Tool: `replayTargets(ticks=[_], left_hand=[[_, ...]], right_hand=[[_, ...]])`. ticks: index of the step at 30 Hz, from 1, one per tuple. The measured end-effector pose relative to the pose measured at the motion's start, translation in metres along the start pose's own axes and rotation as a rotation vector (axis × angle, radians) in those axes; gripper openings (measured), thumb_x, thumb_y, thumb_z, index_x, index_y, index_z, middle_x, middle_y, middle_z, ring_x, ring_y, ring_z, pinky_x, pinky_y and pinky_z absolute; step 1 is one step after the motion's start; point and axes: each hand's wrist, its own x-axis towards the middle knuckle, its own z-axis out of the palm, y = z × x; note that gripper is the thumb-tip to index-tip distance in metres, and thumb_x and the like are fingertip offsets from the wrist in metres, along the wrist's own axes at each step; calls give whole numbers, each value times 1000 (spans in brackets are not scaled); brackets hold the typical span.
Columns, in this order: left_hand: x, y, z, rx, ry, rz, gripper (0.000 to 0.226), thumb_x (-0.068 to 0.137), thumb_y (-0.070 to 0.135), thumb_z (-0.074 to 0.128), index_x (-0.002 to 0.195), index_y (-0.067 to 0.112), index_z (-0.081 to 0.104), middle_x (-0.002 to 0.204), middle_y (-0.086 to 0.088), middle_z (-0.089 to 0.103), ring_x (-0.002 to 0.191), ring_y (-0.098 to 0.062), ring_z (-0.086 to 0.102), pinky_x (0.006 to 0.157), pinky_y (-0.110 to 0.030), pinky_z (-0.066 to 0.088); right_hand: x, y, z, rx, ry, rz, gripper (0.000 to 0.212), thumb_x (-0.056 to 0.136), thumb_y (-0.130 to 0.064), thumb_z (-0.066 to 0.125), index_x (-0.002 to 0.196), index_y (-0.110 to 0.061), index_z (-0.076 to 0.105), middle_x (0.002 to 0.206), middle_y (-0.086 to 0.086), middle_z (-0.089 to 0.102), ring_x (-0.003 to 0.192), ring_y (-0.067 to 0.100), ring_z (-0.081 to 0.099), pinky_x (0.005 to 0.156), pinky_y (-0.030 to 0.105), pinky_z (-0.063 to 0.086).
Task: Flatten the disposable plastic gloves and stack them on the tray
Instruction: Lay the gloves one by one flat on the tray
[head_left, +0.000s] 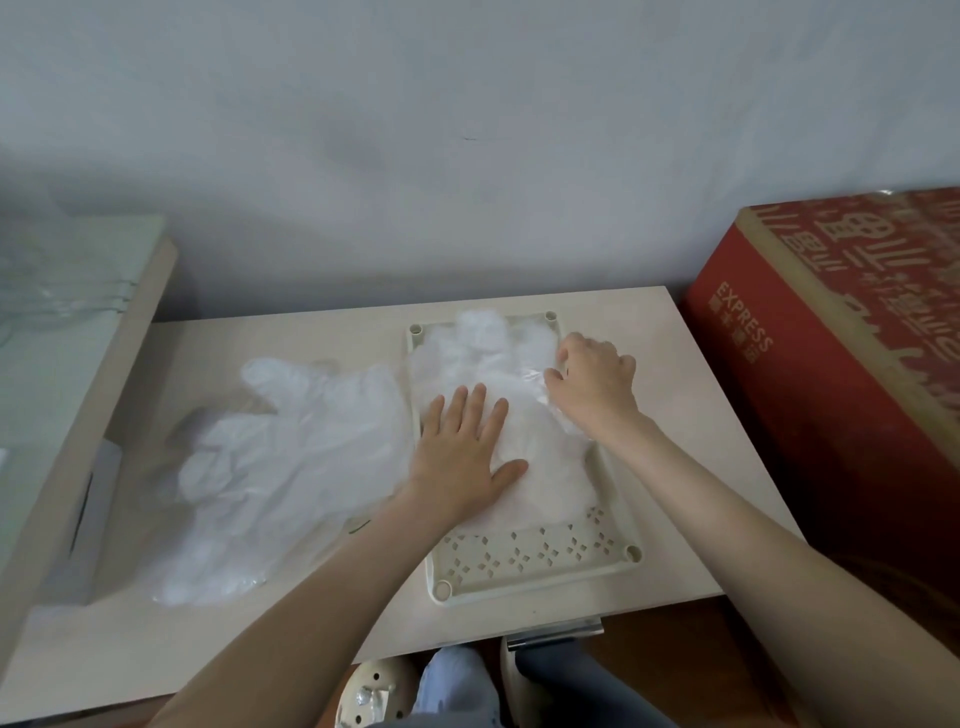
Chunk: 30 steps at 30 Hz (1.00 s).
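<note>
- Viewed from overhead: pressing down on a clear plastic glove (545, 467) with the left hand (460, 449), palm flat, fingers straight and slightly spread, over the middle of the cream perforated tray (519, 558).
- Pinching a crumpled edge of that same glove with the right hand (597, 387), thumb and fingers curled onto the film, just inside the tray's right rim, toward its far end.
- Probably best done by keeping the left palm down as an anchor and drawing the pinched film slowly outward toward the right rim, to push out trapped air without tearing or dragging the thin plastic.
- Worth smoothing from palm toward fingertips afterwards, then tucking any overhang inside the rim.
- Lying with its long axis along the tray's long sides; seemingly fingers toward the tray's far end and cuff toward the near end, stopping short of the bare perforated strip there.
- Heaped left of the tray, reaching its left rim: more rumpled gloves (291, 452), not yet flattened.
- Standing right of the tray, apart from it: a red cardboard box (831, 389).
</note>
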Motion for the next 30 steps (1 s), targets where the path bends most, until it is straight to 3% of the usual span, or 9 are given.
replayTargets(ticks=[4,7,9,12,16,24,27,29,30], left_hand=[[2,1,1,42,16,-33,79,92,68,9,153,20,-7,160,-12,-10,147,-32,-10,117,-51,-7],[3,0,0,84,28,-46,79,92,67,9,153,20,-6,161,-12,-6,147,-33,-6,117,-53,-6],[2,-1,-2,103,48,-60,77,93,66,12,153,21,-4,161,-12,-2,147,-35,-2,117,-54,-5],[0,-1,-3,99,35,-85,79,91,69,10,153,22,-3,161,-12,-4,147,-37,-4,116,-53,-10],[1,-4,0,128,14,-94,82,89,72,6,153,23,-8,160,-12,-8,146,-37,-7,116,-52,-12],[0,-7,2,99,-3,-84,86,85,74,-3,152,22,-10,160,-11,-12,147,-34,-9,117,-51,-9],[-6,-9,-6,-192,212,-71,89,84,68,0,152,13,18,159,-16,12,146,-33,11,119,-47,5],[-11,-11,-10,-452,538,-148,68,93,54,28,137,5,45,144,-19,40,132,-35,36,110,-44,26],[-13,-14,-13,-526,666,-247,56,93,44,40,131,4,49,136,-18,46,125,-35,41,104,-43,32]], right_hand=[[-20,-6,17,-74,254,-316,46,80,-11,59,125,-7,51,119,10,55,109,31,50,90,36,30],[-32,-6,39,-103,185,-559,46,88,-15,42,132,-5,50,132,12,54,122,29,50,103,37,34],[-35,-4,45,-165,-22,-522,61,92,-34,18,143,-8,39,148,12,41,138,27,36,114,41,29],[-35,3,48,-255,-217,-380,84,82,-53,-13,154,-16,9,162,4,8,149,21,2,118,39,-4],[-28,12,44,-358,-171,-287,67,99,-53,7,154,-16,1,162,4,5,149,19,-5,115,43,-18],[-26,22,30,-373,-118,-173,63,102,-46,10,154,-13,-2,162,2,-4,148,21,-14,110,44,-25],[-31,18,23,-315,-72,-232,62,102,-38,21,154,-11,0,162,5,-7,148,20,-13,112,43,-21],[-37,13,19,-278,-72,-322,62,101,-30,30,154,-12,3,162,5,-6,148,20,-12,114,40,-17],[-40,10,19,-252,-74,-353,62,100,-26,34,154,-13,5,162,5,-4,148,20,-11,116,39,-14]])
